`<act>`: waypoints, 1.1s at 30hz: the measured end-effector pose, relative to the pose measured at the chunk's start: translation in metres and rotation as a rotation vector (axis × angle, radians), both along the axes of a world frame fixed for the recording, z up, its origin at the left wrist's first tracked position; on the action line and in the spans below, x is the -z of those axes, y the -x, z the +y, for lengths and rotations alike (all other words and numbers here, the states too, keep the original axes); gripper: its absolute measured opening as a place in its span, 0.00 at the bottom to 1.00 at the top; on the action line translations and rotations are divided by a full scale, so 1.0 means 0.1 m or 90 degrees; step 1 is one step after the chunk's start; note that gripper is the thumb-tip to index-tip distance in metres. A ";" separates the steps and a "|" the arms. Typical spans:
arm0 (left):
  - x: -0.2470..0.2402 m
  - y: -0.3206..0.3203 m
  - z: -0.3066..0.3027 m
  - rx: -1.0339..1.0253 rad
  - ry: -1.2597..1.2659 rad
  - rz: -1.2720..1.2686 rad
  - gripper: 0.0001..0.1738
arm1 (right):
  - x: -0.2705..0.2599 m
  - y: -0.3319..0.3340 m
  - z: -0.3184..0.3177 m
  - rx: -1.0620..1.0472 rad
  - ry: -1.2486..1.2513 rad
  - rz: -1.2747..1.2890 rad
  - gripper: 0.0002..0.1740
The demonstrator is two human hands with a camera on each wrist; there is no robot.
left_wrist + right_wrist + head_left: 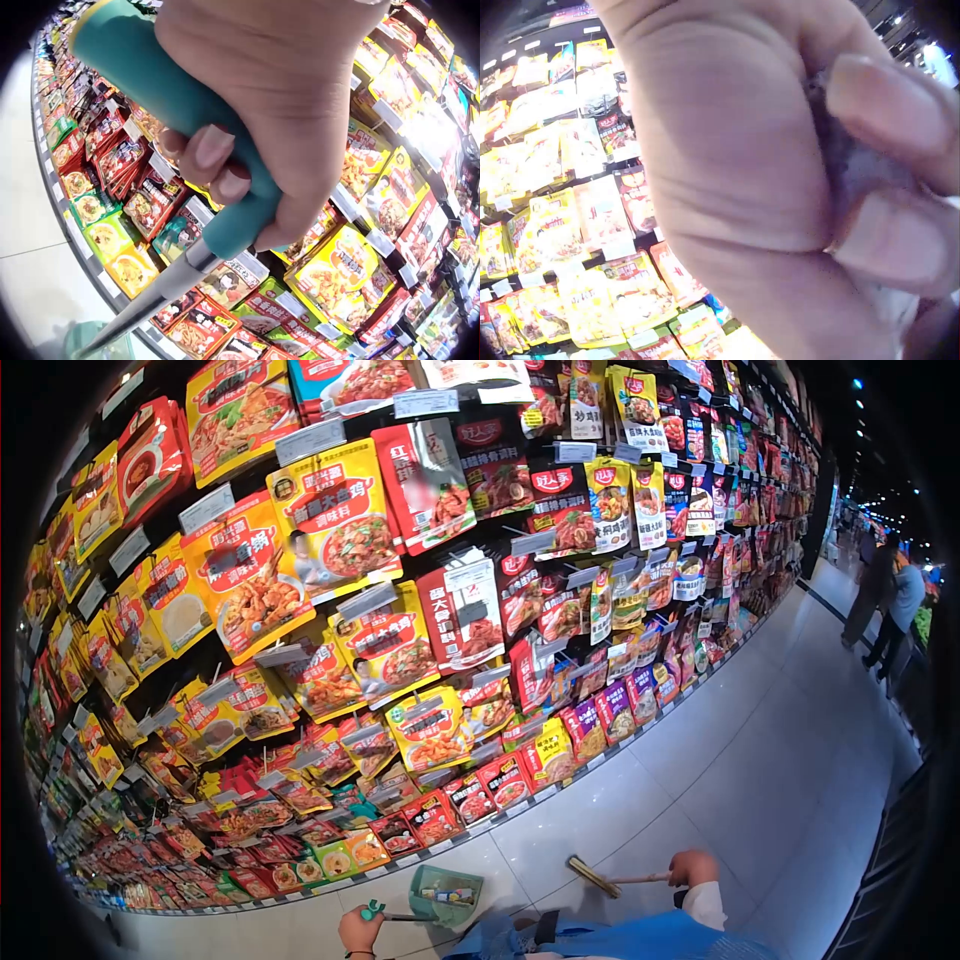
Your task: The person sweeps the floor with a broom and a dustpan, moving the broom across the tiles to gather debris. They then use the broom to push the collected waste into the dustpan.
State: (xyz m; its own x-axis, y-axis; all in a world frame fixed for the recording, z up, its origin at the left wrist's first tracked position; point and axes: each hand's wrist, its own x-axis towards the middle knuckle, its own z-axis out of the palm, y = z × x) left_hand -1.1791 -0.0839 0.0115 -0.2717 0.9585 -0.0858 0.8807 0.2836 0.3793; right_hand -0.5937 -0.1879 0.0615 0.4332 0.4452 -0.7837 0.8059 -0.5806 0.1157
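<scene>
At the bottom of the head view, my left hand [359, 932] grips the green handle of a long-handled dustpan [440, 876]. Up close in the left wrist view, fingers curl round the thick green grip [142, 64], and a metal pole [161, 292] runs down from it to the pan. Something small and colourful, like a packet [455, 895], lies in the pan. My right hand [693, 869] holds the pale stick of a broom [593, 876], whose yellowish head is low over the floor, right of the dustpan. Curled fingers mostly hide the stick in the right wrist view.
A tall shelf [500, 822] of hanging seasoning packets fills the left and middle, its bottom edge curving along the tiled floor [700, 760]. Two people [900, 605] stand farther down the aisle at right. A dark slatted edge [880, 860] borders the floor at lower right.
</scene>
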 end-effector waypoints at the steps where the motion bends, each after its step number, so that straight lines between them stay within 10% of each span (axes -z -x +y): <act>1: 0.03 -0.09 0.01 0.010 -0.002 0.012 0.20 | 0.09 -0.07 -0.05 0.005 0.006 -0.018 0.15; 12: 0.19 -0.59 0.20 0.047 -0.001 -0.007 0.22 | 0.81 -0.56 -0.45 0.036 0.031 -0.014 0.13; 33: 0.18 -1.76 0.93 0.128 0.032 -0.069 0.14 | -0.11 -1.90 0.79 0.196 -0.020 -0.047 0.12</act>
State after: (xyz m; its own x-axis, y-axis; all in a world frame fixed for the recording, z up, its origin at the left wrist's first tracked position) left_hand -1.0032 0.0094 -0.0066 -0.0621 0.9862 -0.1538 0.8762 0.1276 0.4648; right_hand -0.4034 -0.1090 0.0721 0.6067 0.3085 -0.7327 0.5823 -0.7999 0.1454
